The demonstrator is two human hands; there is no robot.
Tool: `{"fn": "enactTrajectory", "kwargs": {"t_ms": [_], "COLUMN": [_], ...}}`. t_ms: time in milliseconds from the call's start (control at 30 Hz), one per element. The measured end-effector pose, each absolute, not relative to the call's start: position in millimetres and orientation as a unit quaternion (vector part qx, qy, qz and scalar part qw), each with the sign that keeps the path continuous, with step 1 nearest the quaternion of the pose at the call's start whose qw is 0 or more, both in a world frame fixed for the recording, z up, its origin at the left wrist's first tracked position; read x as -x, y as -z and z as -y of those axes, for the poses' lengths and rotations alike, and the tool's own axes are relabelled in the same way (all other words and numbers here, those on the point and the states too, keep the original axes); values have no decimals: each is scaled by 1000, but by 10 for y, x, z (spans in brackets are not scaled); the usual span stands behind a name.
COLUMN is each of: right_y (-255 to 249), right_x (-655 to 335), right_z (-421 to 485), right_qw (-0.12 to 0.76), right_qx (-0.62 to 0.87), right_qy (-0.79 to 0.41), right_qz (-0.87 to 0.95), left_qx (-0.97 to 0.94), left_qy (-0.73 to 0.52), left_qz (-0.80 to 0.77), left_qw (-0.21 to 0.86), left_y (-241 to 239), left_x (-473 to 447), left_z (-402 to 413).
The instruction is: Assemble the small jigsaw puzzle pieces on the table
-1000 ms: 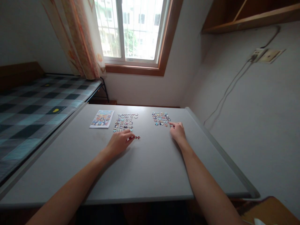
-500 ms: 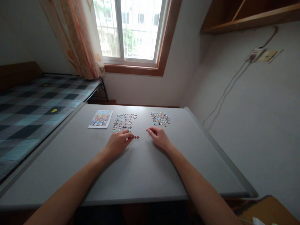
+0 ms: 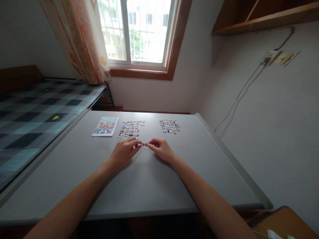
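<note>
My left hand (image 3: 125,151) and my right hand (image 3: 161,149) meet at the middle of the grey table (image 3: 139,186), fingertips pinched from both sides on a small strip of joined puzzle pieces (image 3: 144,144). Just beyond the left hand lies a spread of loose puzzle pieces (image 3: 130,129). A second cluster of loose pieces (image 3: 169,126) lies further right, beyond the right hand. A colourful reference picture card (image 3: 105,126) lies flat at the left of the pieces.
A bed with a checked cover (image 3: 32,116) runs along the table's left side. The wall on the right carries a socket (image 3: 279,58) with a cable hanging down. A window with a curtain (image 3: 82,39) stands behind the table. A wooden shelf (image 3: 261,16) hangs above right.
My right hand left the right cluster of pieces and moved left to the small joined pieces held by the left hand. The left hand stayed nearly still.
</note>
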State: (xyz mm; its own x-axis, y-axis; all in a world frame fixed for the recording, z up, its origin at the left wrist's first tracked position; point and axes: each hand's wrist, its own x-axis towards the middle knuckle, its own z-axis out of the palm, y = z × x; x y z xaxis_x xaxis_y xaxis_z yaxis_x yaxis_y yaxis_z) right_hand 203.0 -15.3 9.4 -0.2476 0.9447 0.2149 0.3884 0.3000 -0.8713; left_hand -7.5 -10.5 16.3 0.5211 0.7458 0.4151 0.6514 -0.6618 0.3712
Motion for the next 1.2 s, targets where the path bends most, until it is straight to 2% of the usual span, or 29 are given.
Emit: {"fn": "enactTrajectory", "kwargs": {"t_ms": [67,133,267,433,700,900,1200], "right_y": [-120,-140,-111,43,119,84,149], "right_x": [-2175,-2430,-3072,-3486,-3444,-3410,-3220], "right_z": [70,-39,-226,-310,-321,-296,-287], "right_qw": [400,414,366,258,197,234,314], "right_qx": [492,548,726,817,838,841,759], "right_qy": [-333,-261,-97,-102,-77,-44,19], "right_qz": [698,678,574,505,503,485,570], "left_qx": [-863,-863,-869,-871,-874,-873,-876], "left_qy": [-288,-293,-292,-283,-279,-277,-275], "left_qz": [-403,-401,-391,-394,-389,-394,-390], "left_qw": [95,95,83,83,77,81,69], "left_y": [-170,-171,-166,-166,-139,-137,-162], "left_x": [75,78,79,71,81,84,81], "left_z": [104,99,96,104,92,90,93]}}
